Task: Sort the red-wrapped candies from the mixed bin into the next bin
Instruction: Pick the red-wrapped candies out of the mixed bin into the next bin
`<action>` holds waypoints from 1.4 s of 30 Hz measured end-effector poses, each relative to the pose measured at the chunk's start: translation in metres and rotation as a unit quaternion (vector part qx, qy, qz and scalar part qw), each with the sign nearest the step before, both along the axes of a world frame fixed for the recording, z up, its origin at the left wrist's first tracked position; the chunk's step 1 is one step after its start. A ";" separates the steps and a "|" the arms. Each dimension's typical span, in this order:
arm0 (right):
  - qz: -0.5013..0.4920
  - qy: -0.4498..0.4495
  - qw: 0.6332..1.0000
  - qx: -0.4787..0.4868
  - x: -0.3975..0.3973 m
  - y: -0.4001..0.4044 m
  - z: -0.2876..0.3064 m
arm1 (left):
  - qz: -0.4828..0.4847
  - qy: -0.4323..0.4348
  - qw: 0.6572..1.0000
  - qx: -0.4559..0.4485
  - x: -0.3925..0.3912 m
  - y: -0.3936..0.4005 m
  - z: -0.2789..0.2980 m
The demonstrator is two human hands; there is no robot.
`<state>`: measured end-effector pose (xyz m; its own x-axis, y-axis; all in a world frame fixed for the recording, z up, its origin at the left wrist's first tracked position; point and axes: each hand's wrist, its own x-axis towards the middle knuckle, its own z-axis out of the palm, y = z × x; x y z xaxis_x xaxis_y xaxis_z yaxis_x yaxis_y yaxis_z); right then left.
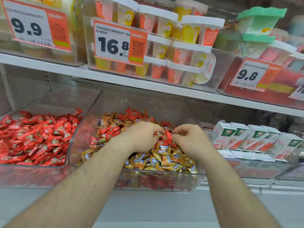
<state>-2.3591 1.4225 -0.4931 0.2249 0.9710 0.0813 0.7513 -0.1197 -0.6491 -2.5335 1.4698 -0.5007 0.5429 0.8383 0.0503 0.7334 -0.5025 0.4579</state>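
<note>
A clear mixed bin [164,176] in the middle of the lower shelf holds gold and red-wrapped candies [167,137] heaped together. Both my hands are inside it. My left hand [143,137] lies palm down on the pile with its fingers curled and pinches a red candy at its fingertips. My right hand [189,139] is curled just to the right, fingertips down among red candies; whether it holds one is hidden. To the left stands a clear bin of red candies [32,137].
White drink cartons [246,137] lie in a bin on the right. The upper shelf [115,78] overhangs the bins, carrying clear tubs of pudding cups [164,46] and price tags. The shelf front edge runs below the bins.
</note>
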 end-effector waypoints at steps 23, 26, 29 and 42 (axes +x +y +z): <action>-0.035 0.138 0.988 0.062 -0.003 0.002 0.000 | 0.118 -0.258 0.949 -0.135 -0.025 0.002 0.005; -0.052 0.186 0.980 0.045 -0.003 0.007 0.003 | 0.143 -0.297 0.933 -0.143 -0.027 0.005 0.003; -0.046 0.094 0.994 0.028 -0.006 0.014 0.002 | 0.160 -0.302 0.933 -0.110 -0.026 0.009 0.004; 0.011 -0.147 0.984 -0.098 -0.012 0.027 -0.014 | 0.076 0.168 0.982 -0.030 0.012 0.007 -0.007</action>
